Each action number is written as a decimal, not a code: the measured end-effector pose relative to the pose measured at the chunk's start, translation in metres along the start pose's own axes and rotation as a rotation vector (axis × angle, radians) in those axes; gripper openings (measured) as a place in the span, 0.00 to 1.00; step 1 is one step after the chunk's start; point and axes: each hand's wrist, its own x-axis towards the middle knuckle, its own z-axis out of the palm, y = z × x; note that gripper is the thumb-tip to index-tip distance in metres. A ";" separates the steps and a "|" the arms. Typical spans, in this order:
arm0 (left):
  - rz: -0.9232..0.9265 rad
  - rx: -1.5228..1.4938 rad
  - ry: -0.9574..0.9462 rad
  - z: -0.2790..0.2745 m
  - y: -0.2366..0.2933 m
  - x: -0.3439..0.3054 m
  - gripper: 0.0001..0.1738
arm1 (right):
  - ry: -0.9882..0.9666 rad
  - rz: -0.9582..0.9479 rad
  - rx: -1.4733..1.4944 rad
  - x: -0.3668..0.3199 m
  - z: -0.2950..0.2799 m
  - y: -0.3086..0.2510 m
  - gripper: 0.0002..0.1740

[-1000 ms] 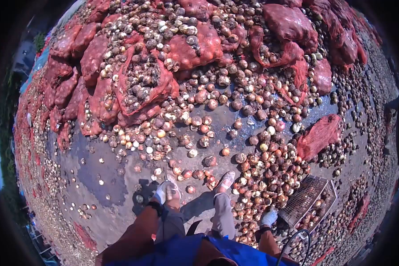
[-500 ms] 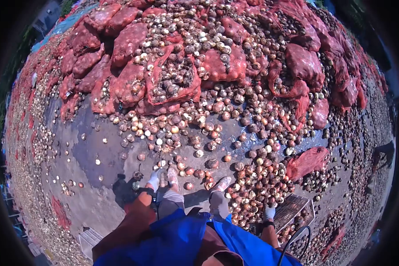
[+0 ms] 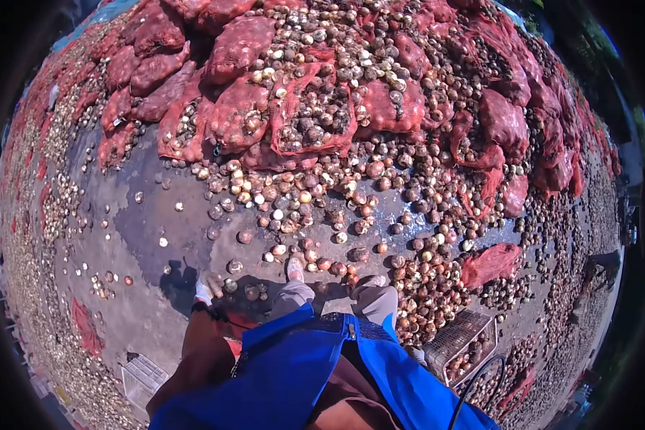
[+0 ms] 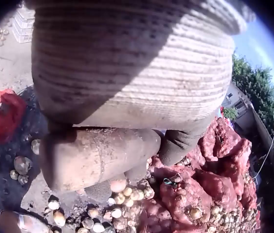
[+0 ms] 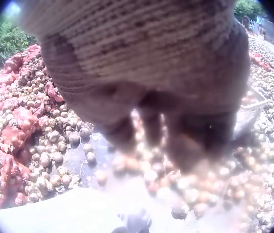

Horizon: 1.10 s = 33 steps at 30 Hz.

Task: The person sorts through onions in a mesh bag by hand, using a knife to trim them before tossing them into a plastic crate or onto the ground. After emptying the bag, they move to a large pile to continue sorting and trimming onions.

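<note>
My left hand (image 3: 205,288), in a pale knitted glove, hangs beside the left leg. It grips a thick wooden handle (image 4: 100,158); the rest of that tool is hidden. My gloved right hand (image 5: 151,92) hangs with its fingers pointing down and light showing between them, and nothing shows in its grasp. In the head view it is mostly covered by the blue vest, near the plastic crate (image 3: 459,335). Loose onions (image 3: 426,287) lie heaped in front of that crate, and more are inside it.
Red mesh bags (image 3: 240,107) full of onions are piled ahead. A flattened red bag (image 3: 491,265) lies on the right. Another crate (image 3: 145,376) stands behind on the left. Onions are scattered around the shoe (image 3: 295,269). Wet patches mark the ground.
The head view has shifted, so the bags sit further right and the left crate shows. My left hand has moved left, away from the shoe. My right hand has drawn back toward the body.
</note>
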 end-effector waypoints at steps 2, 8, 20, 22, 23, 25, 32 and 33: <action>-0.034 -0.036 0.008 0.014 0.032 -0.014 0.11 | -0.016 0.593 0.752 0.003 0.021 0.006 0.04; -0.071 -0.057 -0.060 0.074 0.070 -0.024 0.11 | -0.045 0.613 0.774 0.018 0.050 0.006 0.10; 0.128 0.258 -0.373 0.265 0.165 0.016 0.14 | -0.036 0.506 0.733 0.115 -0.007 -0.094 0.09; 0.080 0.200 -0.405 0.314 0.179 0.008 0.14 | 0.007 0.574 0.678 0.099 -0.001 -0.081 0.10; 0.044 0.184 -0.393 0.348 0.177 -0.001 0.14 | -0.037 0.617 0.750 0.099 -0.006 -0.077 0.11; -0.029 0.152 -0.367 0.415 0.172 -0.019 0.15 | -0.084 0.703 0.753 0.083 -0.041 -0.103 0.12; -0.270 0.486 -0.894 0.575 0.083 -0.033 0.17 | -0.011 0.856 0.699 0.108 -0.116 -0.027 0.10; -0.325 0.536 -0.898 0.601 0.079 -0.033 0.18 | 0.020 0.854 0.674 0.123 -0.132 -0.012 0.10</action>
